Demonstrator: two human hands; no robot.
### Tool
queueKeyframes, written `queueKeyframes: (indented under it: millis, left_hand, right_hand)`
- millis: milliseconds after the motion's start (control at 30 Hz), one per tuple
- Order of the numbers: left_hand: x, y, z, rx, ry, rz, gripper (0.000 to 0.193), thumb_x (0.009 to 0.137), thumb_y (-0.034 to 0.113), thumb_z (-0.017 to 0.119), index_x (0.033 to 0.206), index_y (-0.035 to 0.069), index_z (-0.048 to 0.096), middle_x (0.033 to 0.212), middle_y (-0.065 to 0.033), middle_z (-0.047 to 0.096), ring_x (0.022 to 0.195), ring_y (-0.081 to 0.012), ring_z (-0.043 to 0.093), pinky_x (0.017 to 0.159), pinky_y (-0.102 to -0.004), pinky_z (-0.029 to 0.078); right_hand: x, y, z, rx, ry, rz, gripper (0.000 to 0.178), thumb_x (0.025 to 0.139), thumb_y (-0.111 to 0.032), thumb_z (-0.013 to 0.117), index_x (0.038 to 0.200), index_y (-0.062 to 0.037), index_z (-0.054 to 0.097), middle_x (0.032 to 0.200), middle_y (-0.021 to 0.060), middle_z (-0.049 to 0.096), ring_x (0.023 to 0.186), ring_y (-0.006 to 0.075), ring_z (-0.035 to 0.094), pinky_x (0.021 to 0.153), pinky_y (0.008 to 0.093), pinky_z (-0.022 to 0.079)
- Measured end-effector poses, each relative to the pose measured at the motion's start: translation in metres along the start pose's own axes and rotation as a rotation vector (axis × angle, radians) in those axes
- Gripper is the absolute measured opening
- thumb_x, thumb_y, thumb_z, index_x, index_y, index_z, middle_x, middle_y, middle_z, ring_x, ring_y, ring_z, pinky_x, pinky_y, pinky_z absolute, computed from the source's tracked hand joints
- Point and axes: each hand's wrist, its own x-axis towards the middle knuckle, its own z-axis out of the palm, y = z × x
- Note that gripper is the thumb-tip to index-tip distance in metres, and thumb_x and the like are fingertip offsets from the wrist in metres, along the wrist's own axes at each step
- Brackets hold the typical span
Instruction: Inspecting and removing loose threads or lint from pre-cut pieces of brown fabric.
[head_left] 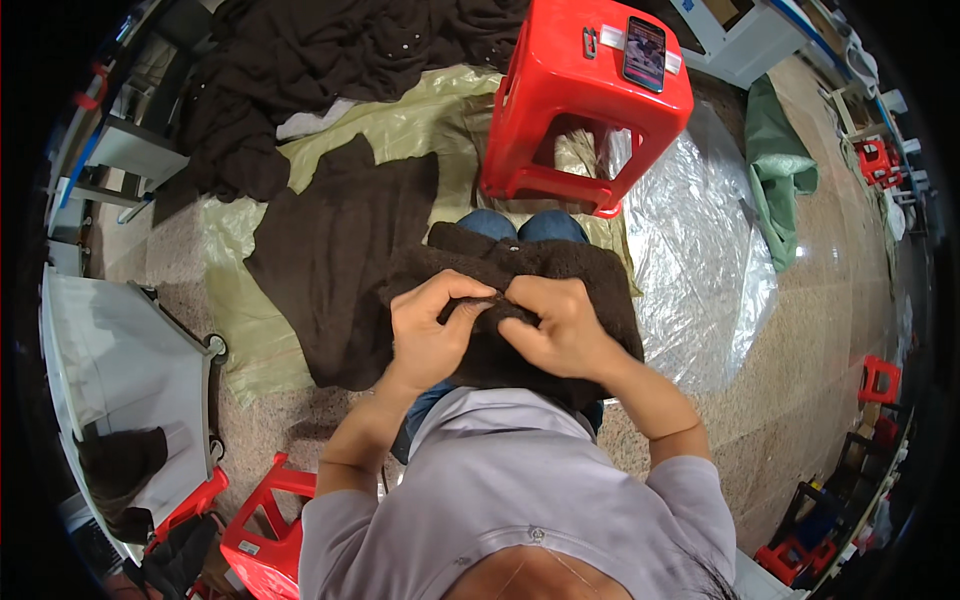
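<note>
A dark brown fuzzy garment (pixel 592 268) lies bunched across my lap, over my blue jeans (pixel 553 226). A small shiny button or snap shows on its far part. My left hand (pixel 430 325) pinches a fold of the cloth between thumb and fingertips. Close beside it, my right hand (pixel 555 322) is curled with its thumb against the same fold. The fingertips of both hands nearly meet. Whether anything small sits between them is hidden.
A red plastic stool (pixel 545 85) stands ahead, carrying a phone (pixel 644 55) and a small metal tool (pixel 589 43). Another brown garment (pixel 345 250) and a dark cloth pile (pixel 300 60) lie on yellowish sheeting (pixel 240 300). Clear plastic (pixel 700 270) spreads right; a wheeled white cart (pixel 140 350) stands left.
</note>
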Motion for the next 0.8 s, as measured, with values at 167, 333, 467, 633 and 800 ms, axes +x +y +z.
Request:
queueKeyframes:
  millis: [167, 333, 467, 633, 800]
  left_hand:
    - [-0.01, 0.001, 0.022, 0.079, 0.25, 0.166, 0.007, 0.088, -0.008, 0.063, 0.093, -0.006, 0.067, 0.084, -0.0087, 0.067, 0.074, -0.0102, 0.059, 0.067, -0.0222, 0.048]
    - [-0.003, -0.01, 0.013, -0.521, 0.11, -0.378, 0.03, 0.094, 0.002, 0.061, 0.124, 0.001, 0.061, 0.096, -0.0041, 0.065, 0.085, -0.0067, 0.057, 0.073, -0.0189, 0.044]
    - [0.009, -0.012, 0.007, -0.499, -0.162, -0.244, 0.033, 0.094, -0.002, 0.06, 0.126, 0.0, 0.059, 0.113, -0.0041, 0.058, 0.096, -0.0089, 0.057, 0.081, -0.0195, 0.047]
    - [0.011, -0.018, -0.004, -0.454, -0.181, -0.172, 0.015, 0.091, -0.006, 0.061, 0.105, -0.003, 0.066, 0.101, -0.0046, 0.06, 0.094, -0.0092, 0.059, 0.076, -0.0206, 0.051]
    - [0.0, -0.025, 0.001, -0.425, -0.172, -0.339, 0.015, 0.092, -0.006, 0.054, 0.097, -0.003, 0.067, 0.093, -0.0021, 0.067, 0.081, -0.0056, 0.061, 0.073, -0.0187, 0.049]
  right_hand:
    - [-0.005, 0.006, 0.035, -0.182, 0.417, -0.131, 0.018, 0.066, 0.008, 0.066, 0.08, 0.0003, 0.058, 0.067, 0.0121, 0.053, 0.054, 0.0282, 0.056, 0.049, 0.0333, 0.044]
    - [-0.007, 0.017, 0.035, -0.23, 0.422, -0.18, 0.033, 0.066, 0.011, 0.065, 0.097, 0.0021, 0.06, 0.073, 0.0139, 0.056, 0.056, 0.0293, 0.058, 0.05, 0.0355, 0.047]
    - [-0.011, 0.012, 0.036, -0.199, 0.404, -0.148, 0.036, 0.069, 0.01, 0.062, 0.104, 0.0017, 0.06, 0.085, 0.0141, 0.065, 0.066, 0.0278, 0.068, 0.059, 0.0301, 0.052]
    - [-0.017, 0.009, 0.031, -0.142, 0.267, -0.03, 0.032, 0.07, 0.008, 0.064, 0.101, -0.0001, 0.06, 0.085, 0.0152, 0.065, 0.064, 0.0279, 0.067, 0.056, 0.0315, 0.05]
    - [-0.021, 0.006, 0.018, -0.095, 0.021, -0.126, 0.031, 0.068, 0.007, 0.065, 0.098, -0.0002, 0.06, 0.086, 0.0161, 0.066, 0.069, 0.0324, 0.067, 0.059, 0.0346, 0.051]
